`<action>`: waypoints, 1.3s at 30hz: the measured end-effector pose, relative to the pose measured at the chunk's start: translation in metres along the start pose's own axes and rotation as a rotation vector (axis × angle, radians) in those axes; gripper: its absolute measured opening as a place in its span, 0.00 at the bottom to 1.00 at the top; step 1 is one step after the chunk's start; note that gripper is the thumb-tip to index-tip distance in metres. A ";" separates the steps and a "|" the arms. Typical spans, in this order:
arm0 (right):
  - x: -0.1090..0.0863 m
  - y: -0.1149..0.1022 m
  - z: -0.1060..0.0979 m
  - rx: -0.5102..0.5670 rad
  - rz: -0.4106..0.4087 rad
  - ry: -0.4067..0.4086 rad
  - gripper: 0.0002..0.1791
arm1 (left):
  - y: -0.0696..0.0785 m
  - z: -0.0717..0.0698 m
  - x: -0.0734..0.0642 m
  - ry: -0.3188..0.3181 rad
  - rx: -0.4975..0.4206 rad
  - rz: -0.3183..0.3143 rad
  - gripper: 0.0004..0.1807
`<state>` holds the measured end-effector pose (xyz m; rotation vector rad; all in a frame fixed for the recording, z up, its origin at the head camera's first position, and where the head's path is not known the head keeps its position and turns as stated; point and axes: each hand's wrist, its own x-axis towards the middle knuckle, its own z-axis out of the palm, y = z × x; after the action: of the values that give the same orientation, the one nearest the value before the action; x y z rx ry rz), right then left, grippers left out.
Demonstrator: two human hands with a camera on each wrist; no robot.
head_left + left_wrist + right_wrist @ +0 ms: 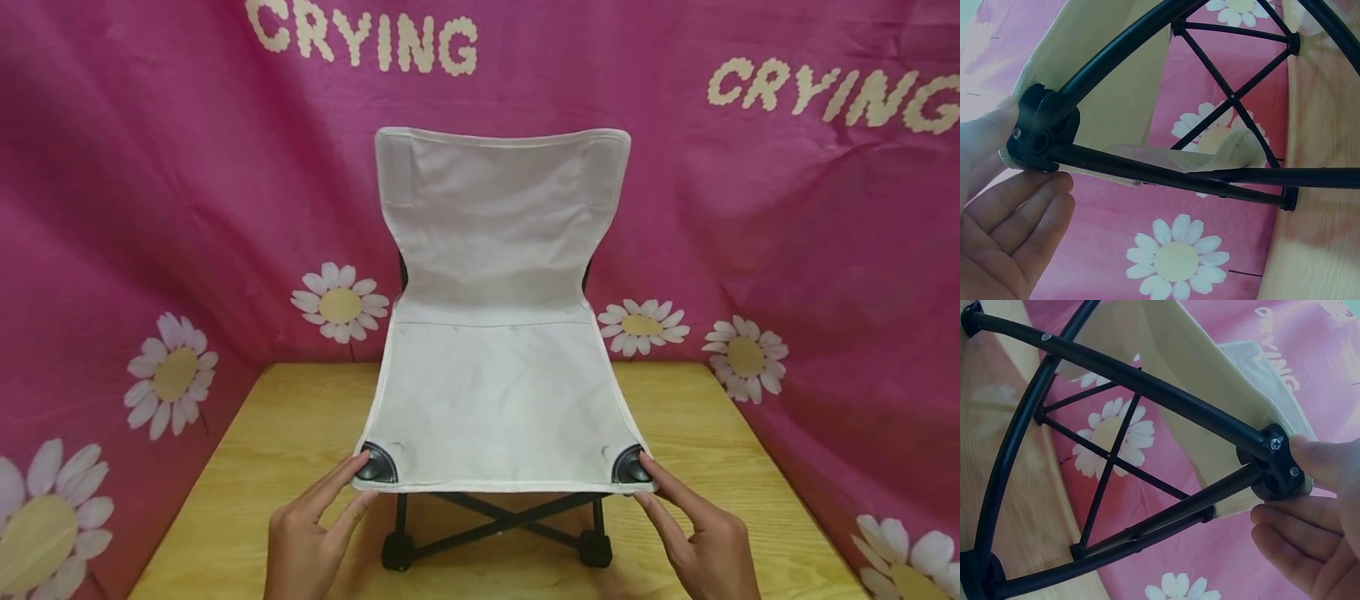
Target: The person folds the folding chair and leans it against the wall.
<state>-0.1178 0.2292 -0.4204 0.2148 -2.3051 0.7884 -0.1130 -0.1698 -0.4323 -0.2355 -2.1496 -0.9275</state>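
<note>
A small folding chair (498, 383) with off-white fabric and a black tube frame stands unfolded, its backrest at the far side. My left hand (307, 529) pinches the seat's front left corner, index finger on the black corner patch and thumb below. Mirroring it, my right hand (701, 533) pinches the front right corner. From underneath, the left wrist view shows the left hand (1016, 206) at a black plastic joint (1041, 128) where tubes meet. Likewise, the right hand (1316, 519) holds the corner by a screwed black joint (1272, 462) in the right wrist view.
The chair's feet rest on a light wooden table (292, 433). A pink cloth (247, 167) with printed daisies and lettering hangs behind and at both sides. Crossed black legs (502, 521) show beneath the seat.
</note>
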 end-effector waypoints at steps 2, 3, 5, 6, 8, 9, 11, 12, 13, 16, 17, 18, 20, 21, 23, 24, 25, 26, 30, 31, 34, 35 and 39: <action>0.001 0.000 0.001 0.000 -0.005 0.005 0.30 | 0.000 0.001 0.002 -0.004 0.008 -0.006 0.31; 0.001 0.000 0.001 0.002 -0.004 0.005 0.30 | 0.001 0.001 0.003 -0.005 0.013 -0.009 0.31; 0.002 0.000 0.001 0.005 -0.006 0.002 0.30 | 0.001 0.002 0.004 -0.006 0.019 -0.010 0.31; 0.002 0.000 0.002 0.007 -0.005 -0.001 0.30 | 0.002 0.002 0.004 -0.005 0.020 -0.009 0.31; 0.003 -0.001 0.002 0.003 -0.002 -0.005 0.30 | 0.002 0.001 0.004 -0.003 0.021 -0.008 0.31; 0.003 -0.002 0.002 0.005 -0.002 -0.007 0.30 | 0.003 0.001 0.005 -0.003 0.021 -0.009 0.31; 0.004 -0.002 0.002 0.007 -0.003 -0.009 0.30 | 0.004 0.000 0.005 -0.002 0.024 -0.009 0.31; 0.004 -0.003 0.002 0.009 -0.004 -0.009 0.30 | 0.004 0.000 0.005 -0.003 0.025 -0.010 0.31; 0.005 -0.003 0.002 0.009 -0.006 -0.009 0.30 | 0.004 0.000 0.005 -0.005 0.027 -0.010 0.32; 0.005 -0.004 0.001 0.009 -0.008 -0.012 0.30 | 0.004 -0.001 0.006 -0.017 0.031 -0.007 0.31; 0.005 -0.004 0.001 0.008 -0.007 -0.013 0.30 | 0.003 -0.001 0.007 -0.019 0.027 -0.001 0.31; 0.006 -0.004 0.001 0.006 -0.014 -0.014 0.30 | 0.003 -0.001 0.007 -0.024 0.027 0.001 0.30; 0.005 -0.005 0.001 0.002 -0.012 -0.012 0.31 | 0.003 -0.001 0.007 -0.034 0.024 0.002 0.30; 0.005 -0.005 0.001 0.001 -0.013 -0.012 0.31 | 0.002 -0.001 0.007 -0.032 0.021 0.008 0.30; 0.006 -0.004 0.001 0.005 -0.020 -0.013 0.31 | 0.002 -0.001 0.007 -0.035 0.023 0.009 0.30; 0.006 -0.004 0.001 0.007 -0.027 -0.012 0.31 | 0.002 -0.001 0.007 -0.039 0.028 0.003 0.30; 0.006 -0.003 0.001 0.010 -0.030 -0.011 0.31 | 0.003 -0.001 0.007 -0.039 0.031 0.002 0.30; 0.006 -0.003 0.002 0.016 -0.035 -0.013 0.31 | 0.003 -0.001 0.007 -0.034 0.035 0.007 0.30; 0.007 -0.002 0.002 0.022 -0.054 -0.011 0.30 | 0.004 -0.002 0.007 -0.026 0.036 0.021 0.31; 0.007 -0.003 0.002 0.019 -0.053 -0.011 0.30 | 0.004 -0.002 0.008 -0.023 0.039 0.025 0.31; 0.007 -0.004 0.002 0.009 -0.053 -0.011 0.30 | 0.004 -0.002 0.008 -0.019 0.029 0.042 0.30; 0.007 -0.005 0.002 0.004 -0.053 -0.011 0.30 | 0.004 -0.002 0.008 -0.020 0.033 0.043 0.30; 0.007 -0.007 0.002 -0.015 -0.056 -0.005 0.31 | 0.004 -0.002 0.009 -0.022 0.032 0.050 0.30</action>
<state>-0.1218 0.2234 -0.4133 0.2737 -2.2984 0.7436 -0.1163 -0.1691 -0.4226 -0.2833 -2.1675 -0.8654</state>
